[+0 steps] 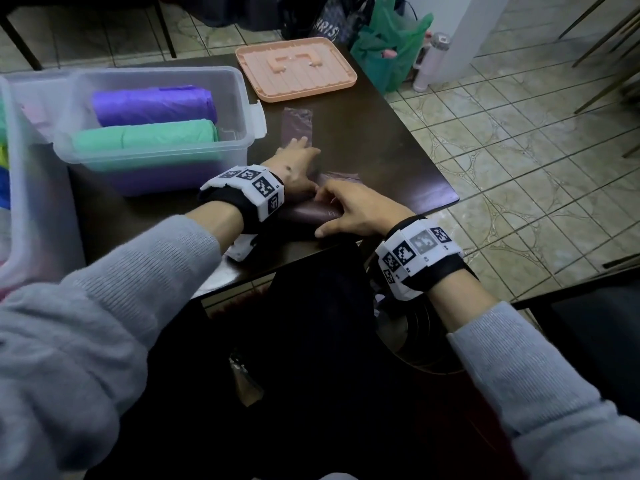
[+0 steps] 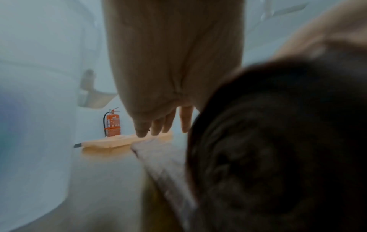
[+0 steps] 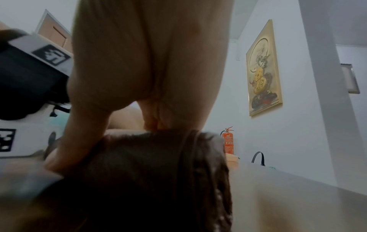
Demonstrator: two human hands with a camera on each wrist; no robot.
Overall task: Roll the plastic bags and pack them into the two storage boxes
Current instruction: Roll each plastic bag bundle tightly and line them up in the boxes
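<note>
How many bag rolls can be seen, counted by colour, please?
Purple rolls: 1, in the clear box, at the back
Green rolls: 1, in the same box, in front of the purple one
Dark brown rolls: 1, half rolled on the table, under both hands
Total: 3
The second box at the left edge shows colours too, but no roll can be told apart there.

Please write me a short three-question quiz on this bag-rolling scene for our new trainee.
1. True or false: the peach lid is fitted on the clear storage box.
2. Which colours are the two rolls on top in that box? A) purple and green B) red and yellow C) black and white
3. Fill in: the right hand and left hand work a dark bag roll on the ____.

Key: 1 false, it lies on the table; 2 A; 3 table.
</note>
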